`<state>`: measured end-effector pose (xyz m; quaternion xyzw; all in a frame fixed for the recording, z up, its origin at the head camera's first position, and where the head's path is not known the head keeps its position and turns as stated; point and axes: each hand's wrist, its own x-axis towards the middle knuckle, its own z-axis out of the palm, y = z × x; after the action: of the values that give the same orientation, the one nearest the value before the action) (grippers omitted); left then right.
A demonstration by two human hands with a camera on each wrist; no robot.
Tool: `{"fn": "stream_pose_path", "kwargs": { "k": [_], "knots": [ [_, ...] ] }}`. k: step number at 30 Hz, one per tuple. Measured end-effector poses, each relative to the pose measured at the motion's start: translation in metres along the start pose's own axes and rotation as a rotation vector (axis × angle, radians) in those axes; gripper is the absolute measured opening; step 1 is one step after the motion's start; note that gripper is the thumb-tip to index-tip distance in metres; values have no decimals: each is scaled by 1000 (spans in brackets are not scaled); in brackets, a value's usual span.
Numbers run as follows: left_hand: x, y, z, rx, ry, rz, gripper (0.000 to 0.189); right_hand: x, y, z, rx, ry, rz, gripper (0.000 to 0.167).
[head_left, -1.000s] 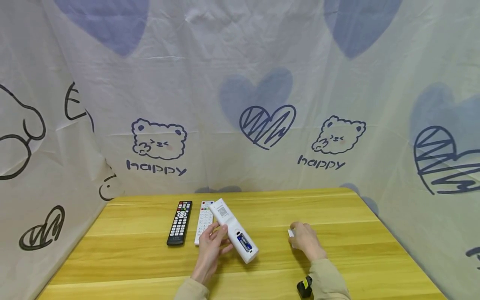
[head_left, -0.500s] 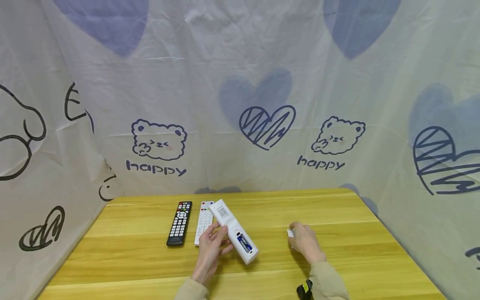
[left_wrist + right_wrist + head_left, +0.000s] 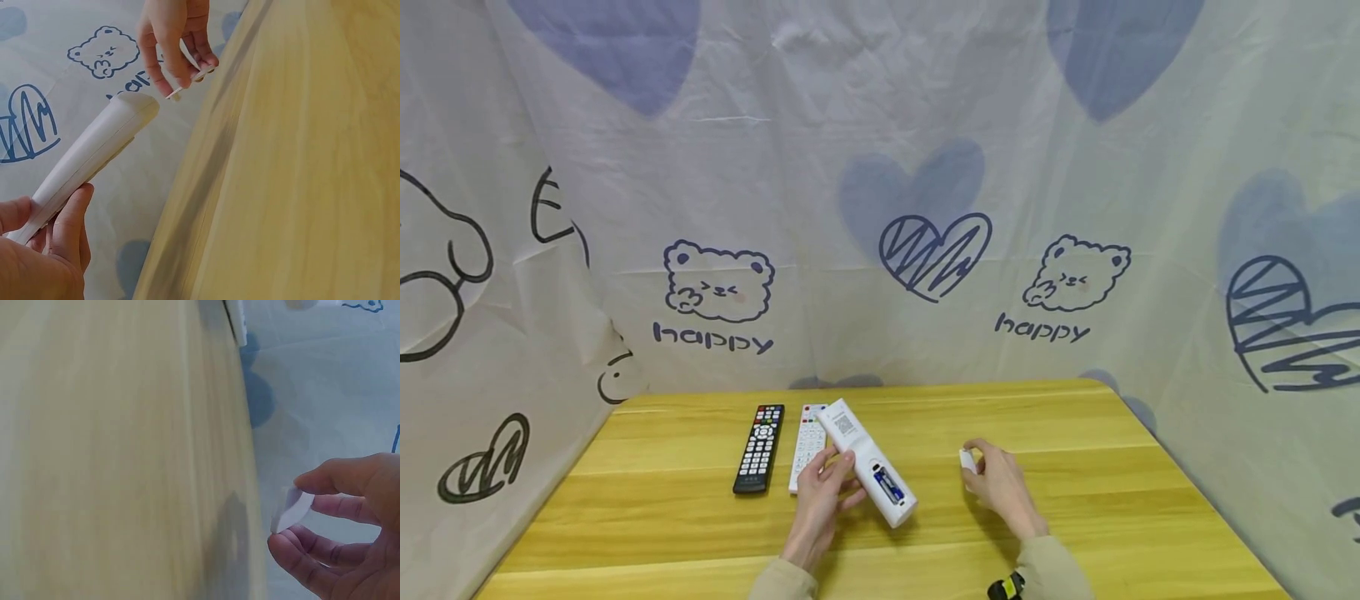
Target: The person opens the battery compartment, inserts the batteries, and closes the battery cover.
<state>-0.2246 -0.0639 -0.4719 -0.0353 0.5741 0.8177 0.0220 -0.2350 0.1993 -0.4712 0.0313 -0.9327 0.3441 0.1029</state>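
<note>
My left hand [image 3: 822, 492] grips a white remote control [image 3: 863, 454] around its middle, back side up and tilted. Its battery compartment is uncovered, and blue batteries [image 3: 889, 485] lie inside. To the right, above the table, my right hand [image 3: 1000, 483] pinches a small white battery cover [image 3: 967, 461] between thumb and fingers. In the right wrist view the thin, curved battery cover [image 3: 292, 509] is held at its edges by the fingertips. The left wrist view shows the remote [image 3: 94, 156] from its side, with the right hand [image 3: 178, 37] apart from it.
A black remote [image 3: 760, 447] and a second white remote [image 3: 809, 442] lie face up on the wooden table [image 3: 662, 483], left of my hands. The held remote partly overlaps the white one in the head view. A printed cloth [image 3: 850, 167] hangs behind the table.
My right hand has moved a little left toward the remote, and the cover now shows more plainly in its fingers. The left hand and its remote have stayed nearly still.
</note>
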Motion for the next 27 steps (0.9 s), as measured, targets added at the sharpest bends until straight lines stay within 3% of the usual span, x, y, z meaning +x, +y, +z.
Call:
{"fn": "stream_pose_path", "kwargs": {
  "k": [7,15,27],
  "knots": [
    [1,-1,0,-13,-15,-27,54,-2,-12,2,46,6,-9,35],
    [1,-2,0,-46,-22,-28,54,-5,-23,8,122,33,-81,35],
    [1,-4,2,-114,19,-53,58,-7,-35,20,218,41,-161,34]
  ]
}}
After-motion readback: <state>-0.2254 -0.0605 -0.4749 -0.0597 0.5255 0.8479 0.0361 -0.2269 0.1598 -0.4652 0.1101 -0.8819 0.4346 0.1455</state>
